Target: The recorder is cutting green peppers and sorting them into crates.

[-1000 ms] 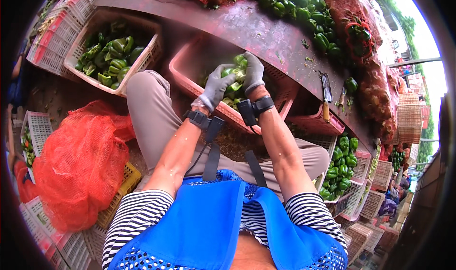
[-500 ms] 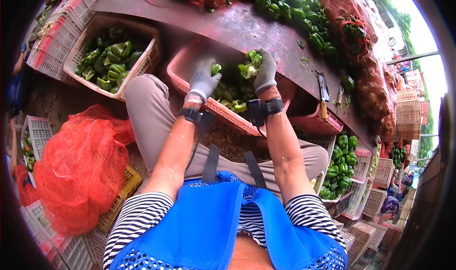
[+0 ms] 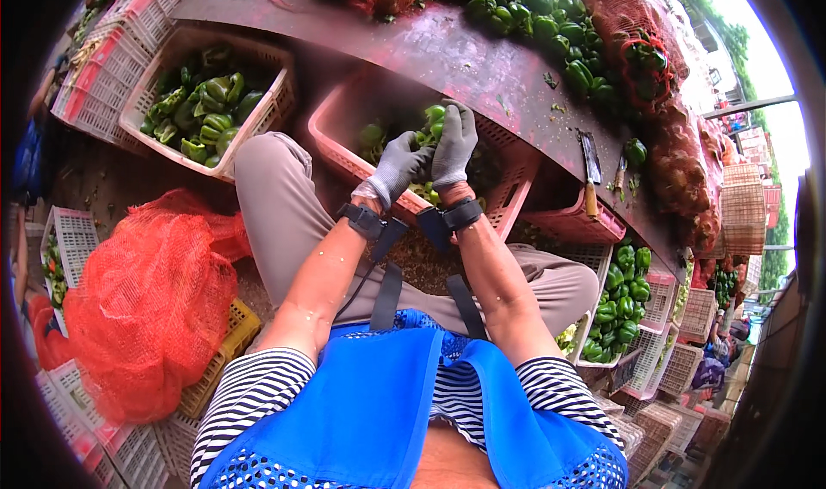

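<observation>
My two gloved hands are together over a pink crate. A green bell pepper, partly broken open, is between them. My right hand is closed round it from the right, palm and thumb partly out of sight. The left hand presses in from the lower left, with its fingertips closed against the pepper. Fingers hide much of the pepper. Below them more green peppers lie in the crate, partly in shadow.
A cream crate of split peppers stands left. Red mesh sacking lies below it. The dark tabletop ahead carries a pile of whole peppers, a cleaver and mesh sacks. Another crate of peppers sits right.
My hands have come together: the left moved right, the right moved slightly left. The pepper that was held apart in the right hand is now between both. The green piece at my left hand no longer shows.
</observation>
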A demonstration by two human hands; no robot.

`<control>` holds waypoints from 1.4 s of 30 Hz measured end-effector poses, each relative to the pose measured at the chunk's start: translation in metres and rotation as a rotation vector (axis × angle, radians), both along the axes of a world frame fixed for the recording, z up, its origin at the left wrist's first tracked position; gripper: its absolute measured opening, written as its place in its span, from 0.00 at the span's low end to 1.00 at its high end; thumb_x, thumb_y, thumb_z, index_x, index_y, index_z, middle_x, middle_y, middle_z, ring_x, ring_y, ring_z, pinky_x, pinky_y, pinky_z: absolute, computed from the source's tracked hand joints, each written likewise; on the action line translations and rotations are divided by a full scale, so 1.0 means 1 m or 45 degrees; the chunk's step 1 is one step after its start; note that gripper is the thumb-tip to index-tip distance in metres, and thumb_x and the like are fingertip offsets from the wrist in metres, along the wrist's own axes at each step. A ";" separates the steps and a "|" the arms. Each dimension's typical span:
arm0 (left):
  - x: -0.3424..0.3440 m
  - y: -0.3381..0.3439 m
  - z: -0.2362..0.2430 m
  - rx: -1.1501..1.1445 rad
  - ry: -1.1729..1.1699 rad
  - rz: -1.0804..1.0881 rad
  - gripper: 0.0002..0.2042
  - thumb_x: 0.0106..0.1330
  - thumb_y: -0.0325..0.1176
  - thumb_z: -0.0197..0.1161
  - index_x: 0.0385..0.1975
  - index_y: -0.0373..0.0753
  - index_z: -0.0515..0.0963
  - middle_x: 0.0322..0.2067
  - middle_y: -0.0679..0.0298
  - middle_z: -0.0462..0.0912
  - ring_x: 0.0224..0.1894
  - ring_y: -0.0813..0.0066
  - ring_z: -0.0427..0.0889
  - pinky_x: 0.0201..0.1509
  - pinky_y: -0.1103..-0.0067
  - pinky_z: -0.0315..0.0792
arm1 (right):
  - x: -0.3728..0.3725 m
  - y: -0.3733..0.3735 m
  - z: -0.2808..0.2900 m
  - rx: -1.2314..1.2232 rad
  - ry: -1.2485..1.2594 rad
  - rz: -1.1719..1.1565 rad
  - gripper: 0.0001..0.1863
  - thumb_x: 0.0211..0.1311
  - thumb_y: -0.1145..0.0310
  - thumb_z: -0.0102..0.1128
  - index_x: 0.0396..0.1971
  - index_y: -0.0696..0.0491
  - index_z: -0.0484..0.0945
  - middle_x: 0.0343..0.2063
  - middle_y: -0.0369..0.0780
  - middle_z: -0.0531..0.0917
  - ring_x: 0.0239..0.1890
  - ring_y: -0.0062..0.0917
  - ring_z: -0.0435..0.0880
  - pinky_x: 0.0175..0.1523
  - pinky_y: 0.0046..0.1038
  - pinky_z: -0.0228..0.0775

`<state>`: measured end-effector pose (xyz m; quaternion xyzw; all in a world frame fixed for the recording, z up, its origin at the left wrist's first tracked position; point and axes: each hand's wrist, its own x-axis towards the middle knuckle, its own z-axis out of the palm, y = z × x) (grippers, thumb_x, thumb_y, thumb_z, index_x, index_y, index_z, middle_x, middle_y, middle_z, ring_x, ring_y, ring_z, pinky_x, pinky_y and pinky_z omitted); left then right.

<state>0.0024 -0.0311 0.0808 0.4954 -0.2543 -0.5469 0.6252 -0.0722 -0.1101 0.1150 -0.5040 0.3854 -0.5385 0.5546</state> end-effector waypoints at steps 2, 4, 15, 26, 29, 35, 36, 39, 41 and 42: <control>0.000 -0.003 0.001 0.082 -0.503 0.010 0.20 0.66 0.46 0.75 0.41 0.35 0.79 0.34 0.58 0.87 0.37 0.66 0.87 0.41 0.74 0.79 | -0.004 -0.003 0.004 0.044 0.103 0.044 0.13 0.76 0.64 0.56 0.45 0.57 0.82 0.33 0.37 0.86 0.32 0.19 0.83 0.38 0.23 0.75; -0.001 -0.002 0.000 0.158 -0.801 -0.040 0.16 0.65 0.41 0.73 0.44 0.37 0.79 0.35 0.53 0.86 0.38 0.58 0.87 0.43 0.68 0.79 | -0.006 -0.007 0.005 0.098 0.133 0.053 0.13 0.75 0.64 0.56 0.45 0.58 0.82 0.32 0.37 0.86 0.32 0.18 0.83 0.38 0.22 0.75; 0.008 0.004 -0.006 -0.022 0.406 -0.125 0.14 0.75 0.39 0.58 0.54 0.40 0.79 0.37 0.66 0.85 0.29 0.79 0.83 0.35 0.77 0.80 | -0.007 -0.017 -0.006 0.869 -0.770 0.125 0.16 0.72 0.55 0.52 0.34 0.51 0.80 0.25 0.39 0.82 0.28 0.31 0.83 0.37 0.36 0.81; 0.017 -0.010 -0.047 -0.162 1.114 -0.524 0.24 0.81 0.45 0.51 0.72 0.44 0.69 0.67 0.66 0.76 0.67 0.71 0.73 0.73 0.71 0.65 | -0.010 0.033 0.000 -0.148 0.089 0.071 0.17 0.78 0.69 0.51 0.62 0.54 0.72 0.41 0.40 0.82 0.40 0.22 0.82 0.48 0.26 0.77; 0.012 0.001 -0.039 -0.122 0.986 -0.508 0.21 0.79 0.43 0.55 0.69 0.47 0.72 0.63 0.64 0.79 0.65 0.70 0.77 0.72 0.69 0.68 | -0.028 0.047 0.023 -0.141 0.072 0.077 0.19 0.75 0.70 0.50 0.63 0.53 0.72 0.42 0.40 0.83 0.44 0.22 0.82 0.52 0.27 0.76; -0.025 -0.001 0.007 0.149 0.182 -0.503 0.16 0.73 0.39 0.63 0.56 0.42 0.80 0.41 0.67 0.84 0.40 0.72 0.85 0.42 0.75 0.80 | -0.064 0.039 0.031 -0.062 0.192 -0.001 0.20 0.73 0.67 0.52 0.62 0.53 0.74 0.36 0.41 0.85 0.39 0.25 0.85 0.48 0.29 0.78; -0.027 -0.002 0.014 0.179 -0.012 -0.509 0.16 0.72 0.38 0.64 0.55 0.40 0.80 0.37 0.68 0.84 0.36 0.73 0.85 0.37 0.77 0.80 | -0.066 0.037 0.035 -0.088 0.313 -0.029 0.21 0.72 0.64 0.53 0.62 0.53 0.75 0.33 0.43 0.86 0.36 0.30 0.87 0.45 0.32 0.79; -0.023 0.002 0.013 0.087 -0.470 -0.397 0.19 0.70 0.37 0.67 0.57 0.39 0.79 0.35 0.64 0.87 0.38 0.67 0.88 0.43 0.72 0.81 | -0.053 0.041 0.056 -0.119 0.440 0.024 0.18 0.72 0.64 0.56 0.57 0.54 0.79 0.31 0.42 0.87 0.34 0.28 0.88 0.42 0.31 0.80; -0.038 0.008 0.034 0.197 -0.997 -0.425 0.20 0.64 0.41 0.71 0.53 0.40 0.82 0.41 0.54 0.89 0.47 0.56 0.88 0.50 0.66 0.80 | -0.060 0.037 0.057 0.075 0.391 0.053 0.14 0.72 0.63 0.59 0.50 0.55 0.83 0.31 0.40 0.88 0.34 0.23 0.88 0.41 0.29 0.79; -0.050 0.002 0.050 0.203 -1.178 -0.456 0.20 0.63 0.43 0.71 0.51 0.40 0.83 0.42 0.53 0.89 0.48 0.54 0.87 0.51 0.64 0.79 | -0.073 0.019 0.048 0.212 0.306 0.003 0.14 0.72 0.63 0.59 0.47 0.56 0.83 0.31 0.40 0.88 0.34 0.22 0.88 0.41 0.28 0.79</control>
